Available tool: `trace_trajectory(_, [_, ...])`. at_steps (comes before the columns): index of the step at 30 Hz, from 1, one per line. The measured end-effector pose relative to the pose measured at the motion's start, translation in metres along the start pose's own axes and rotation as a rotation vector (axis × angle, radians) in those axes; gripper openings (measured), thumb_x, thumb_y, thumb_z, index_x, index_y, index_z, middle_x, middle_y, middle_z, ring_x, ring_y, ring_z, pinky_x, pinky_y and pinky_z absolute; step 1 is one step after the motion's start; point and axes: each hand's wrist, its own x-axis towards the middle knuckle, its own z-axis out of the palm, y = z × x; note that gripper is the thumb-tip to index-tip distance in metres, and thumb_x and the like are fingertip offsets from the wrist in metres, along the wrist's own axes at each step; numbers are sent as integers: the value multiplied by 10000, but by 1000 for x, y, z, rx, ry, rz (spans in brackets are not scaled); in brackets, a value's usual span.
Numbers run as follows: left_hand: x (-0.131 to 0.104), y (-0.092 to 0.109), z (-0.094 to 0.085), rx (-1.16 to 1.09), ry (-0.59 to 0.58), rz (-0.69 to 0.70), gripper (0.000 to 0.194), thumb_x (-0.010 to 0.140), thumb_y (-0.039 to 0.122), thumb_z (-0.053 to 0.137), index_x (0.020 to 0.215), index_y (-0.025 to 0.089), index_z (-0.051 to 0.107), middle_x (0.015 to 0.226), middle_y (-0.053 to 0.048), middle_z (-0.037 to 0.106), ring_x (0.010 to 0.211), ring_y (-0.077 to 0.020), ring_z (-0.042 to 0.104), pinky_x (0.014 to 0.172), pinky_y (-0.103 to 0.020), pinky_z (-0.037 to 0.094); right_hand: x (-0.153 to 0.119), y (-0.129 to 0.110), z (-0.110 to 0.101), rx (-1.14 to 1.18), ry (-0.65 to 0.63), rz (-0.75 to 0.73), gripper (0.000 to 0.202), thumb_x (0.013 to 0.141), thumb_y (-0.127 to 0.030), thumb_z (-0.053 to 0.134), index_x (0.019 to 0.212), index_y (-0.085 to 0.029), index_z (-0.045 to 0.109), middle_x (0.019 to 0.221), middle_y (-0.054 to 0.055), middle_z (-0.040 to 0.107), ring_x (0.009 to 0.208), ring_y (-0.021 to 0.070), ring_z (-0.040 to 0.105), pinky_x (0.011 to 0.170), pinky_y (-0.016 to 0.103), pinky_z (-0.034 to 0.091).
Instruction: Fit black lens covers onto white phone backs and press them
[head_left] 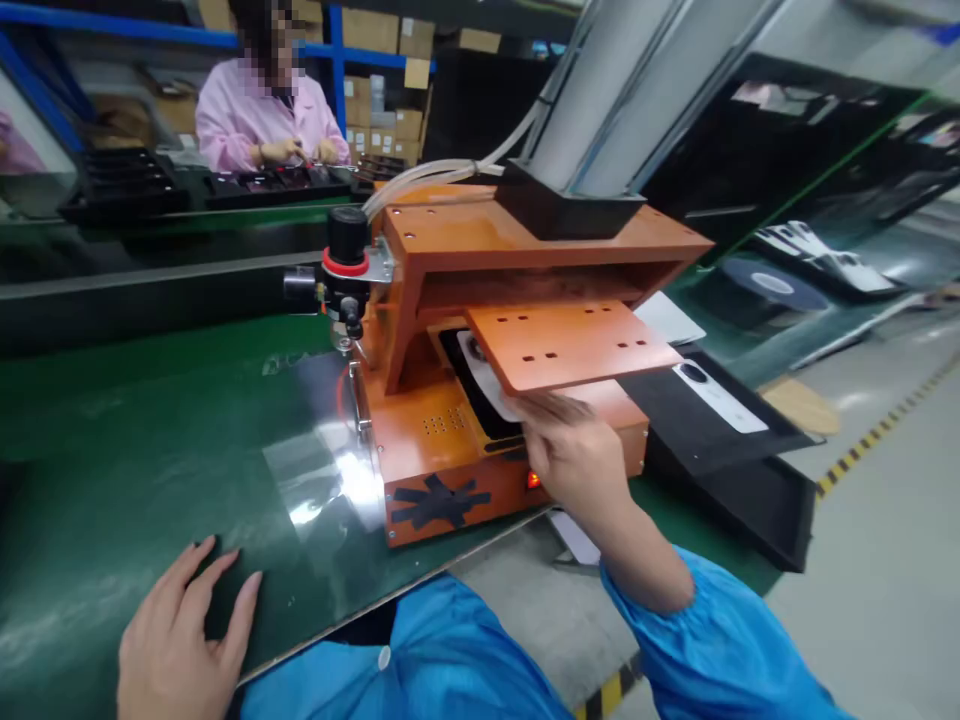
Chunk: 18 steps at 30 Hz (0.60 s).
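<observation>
An orange press machine stands on the green bench mat. In its opening lies a white phone back cover with a round camera area at its far end, set on a black bed. An orange slotted plate overhangs it and hides part of it. My right hand reaches in at the near end of the cover, its fingers closed on that edge; the fingertips are partly hidden beneath the plate. Well to the left of the machine, my left hand rests at the mat with fingers spread, holding nothing.
A clear plastic sheet lies left of the press, beside a pressure regulator. Black trays stand at the right, with another white cover on top. Across the bench a person in pink handles dark parts.
</observation>
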Motion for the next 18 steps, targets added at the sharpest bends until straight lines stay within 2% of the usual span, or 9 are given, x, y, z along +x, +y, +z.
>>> trace_trajectory(3, [-6, -1, 4, 5, 13, 23, 346, 1090, 488, 523, 1233, 188, 619, 1387, -204, 649, 1316, -432, 614, 1086, -599, 511, 6, 10, -2, 146, -234, 62, 401, 1038, -166, 499, 1325, -191, 777, 1340, 95, 750, 1253, 288, 734, 1039, 472, 653])
trace_trajectory(5, [-8, -1, 6, 3, 32, 22, 346, 1090, 486, 529, 1242, 187, 619, 1375, -193, 663, 1339, -420, 608, 1103, -583, 500, 6, 14, -9, 203, -319, 119, 406, 1034, -200, 519, 1359, -205, 761, 1382, 88, 730, 1294, 289, 712, 1047, 463, 655])
trace_trajectory(7, [-8, 1, 6, 2, 47, 14, 355, 1092, 493, 521, 1245, 186, 612, 1360, -188, 674, 1329, -416, 617, 1079, -571, 507, 6, 15, -15, 179, -384, 143, 399, 1023, -244, 559, 1367, -210, 758, 1386, 100, 727, 1266, 308, 727, 983, 451, 684])
trace_trajectory(9, [-7, 2, 4, 4, 59, 19, 387, 1095, 521, 497, 1239, 179, 609, 1326, -196, 689, 1280, -425, 643, 1025, -567, 521, 6, 13, -17, 108, -423, 120, 401, 1025, -287, 584, 1382, -203, 747, 1379, 117, 729, 1232, 332, 741, 919, 458, 703])
trace_trajectory(12, [-5, 2, 4, 1, 61, 24, 440, 1094, 561, 467, 1231, 169, 611, 1294, -208, 700, 1238, -444, 658, 976, -573, 525, 7, 7, -15, 10, -400, 55, 410, 1066, -342, 549, 1401, -185, 725, 1388, 142, 721, 1215, 362, 744, 883, 496, 704])
trace_trajectory(15, [-4, 2, 5, -1, 51, 0, 476, 1089, 581, 455, 1259, 164, 610, 1290, -206, 705, 1264, -450, 647, 994, -584, 522, 12, 8, -17, 66, -423, 31, 425, 1075, -410, 549, 1406, -195, 707, 1404, 150, 712, 1193, 350, 752, 894, 489, 693])
trace_trajectory(18, [-4, 3, 5, -2, 46, -30, 557, 1079, 617, 441, 1320, 142, 606, 1256, -219, 710, 1226, -452, 665, 981, -591, 538, 20, 23, -23, 120, -509, 75, 412, 1042, -508, 603, 1304, -223, 744, 1275, 131, 769, 1115, 336, 773, 880, 471, 684])
